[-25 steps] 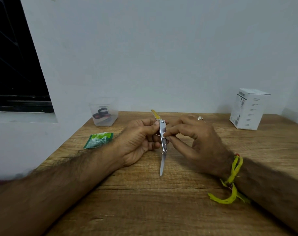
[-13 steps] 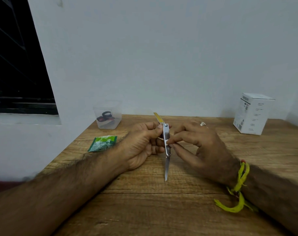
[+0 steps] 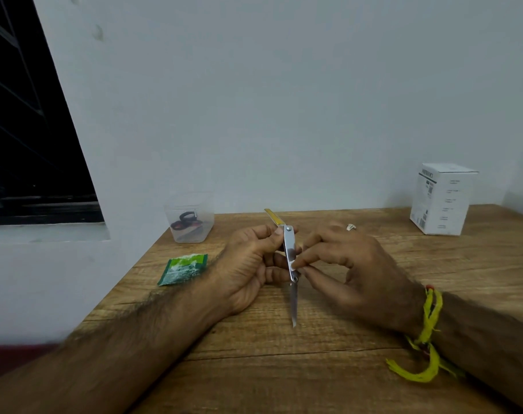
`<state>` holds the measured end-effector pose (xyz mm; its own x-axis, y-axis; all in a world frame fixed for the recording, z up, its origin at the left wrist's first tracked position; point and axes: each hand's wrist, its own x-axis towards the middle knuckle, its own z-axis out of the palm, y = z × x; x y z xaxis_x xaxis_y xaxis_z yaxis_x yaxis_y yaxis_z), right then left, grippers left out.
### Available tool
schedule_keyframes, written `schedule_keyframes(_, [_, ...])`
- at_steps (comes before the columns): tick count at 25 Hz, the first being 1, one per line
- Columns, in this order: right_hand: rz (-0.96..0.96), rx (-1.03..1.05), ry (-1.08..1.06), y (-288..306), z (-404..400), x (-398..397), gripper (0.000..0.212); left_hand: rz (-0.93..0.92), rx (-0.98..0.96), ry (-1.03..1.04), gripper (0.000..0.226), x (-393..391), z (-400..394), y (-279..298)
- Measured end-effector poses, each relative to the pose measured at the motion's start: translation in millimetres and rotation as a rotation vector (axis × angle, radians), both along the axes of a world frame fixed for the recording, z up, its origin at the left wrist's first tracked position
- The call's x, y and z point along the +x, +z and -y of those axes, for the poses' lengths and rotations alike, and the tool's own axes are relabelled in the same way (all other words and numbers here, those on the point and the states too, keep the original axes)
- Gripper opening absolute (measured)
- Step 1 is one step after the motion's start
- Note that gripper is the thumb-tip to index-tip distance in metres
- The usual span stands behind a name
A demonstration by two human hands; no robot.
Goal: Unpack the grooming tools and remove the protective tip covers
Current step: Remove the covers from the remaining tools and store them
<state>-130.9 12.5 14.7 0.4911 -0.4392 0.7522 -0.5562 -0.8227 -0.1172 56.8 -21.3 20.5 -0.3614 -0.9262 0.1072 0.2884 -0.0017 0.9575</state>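
1. The wooden table [image 3: 329, 380] carries everything; both forearms rest on it, and the work goes on just above its middle.
2. A white box [image 3: 442, 198] stands at the far right, well apart from the hands.
3. A clear plastic tub [image 3: 191, 218] with dark rings inside sits at the far left, against the wall.
4. The left hand [image 3: 251, 264] curls round the upper part of the grooming tool, thumb near its top rivet. It is a firm hold, and it should stay as the anchor.
5. The right hand [image 3: 353, 264] pinches the tool's lower body between thumb and forefinger, with the other fingers spread loose. A ring [image 3: 351, 227] shows on one of them, and a yellow thread [image 3: 427, 333] is tied at the wrist.
6. A green sachet [image 3: 184, 268] lies flat just left of the left wrist.
7. The grooming tool [image 3: 290, 255], a slim steel folding piece, is held nearly upright between both hands, above the table. A thin blade [image 3: 293, 306] points down toward the person, and a yellow part [image 3: 273, 217] sticks out at the top.
8. To do this step well, keep the fingertips on the flat sides, clear of the blade's edge and tip. Whether a tip cover remains is too small to tell. If one does, slide it straight off along the blade, not sideways.
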Motion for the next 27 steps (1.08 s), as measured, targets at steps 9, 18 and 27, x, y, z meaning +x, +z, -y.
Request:
schedule_keyframes(9, [-0.031, 0.010, 0.000, -0.2, -4.5, 2.5, 0.010, -0.002, 0.009, 0.040, 0.023, -0.2, 1.3, 0.5])
schedule_keyframes(18, [-0.024, 0.025, -0.054, 2.2, -4.3, -0.9, 0.011, -0.024, 0.039, 0.085, 0.019, -0.1, 2.9, 1.1])
schedule_keyframes(27, [-0.090, 0.078, -0.063, 0.1, -7.9, 3.3, 0.012, -0.015, 0.013, 0.137, 0.021, 1.2, 3.5, 1.6])
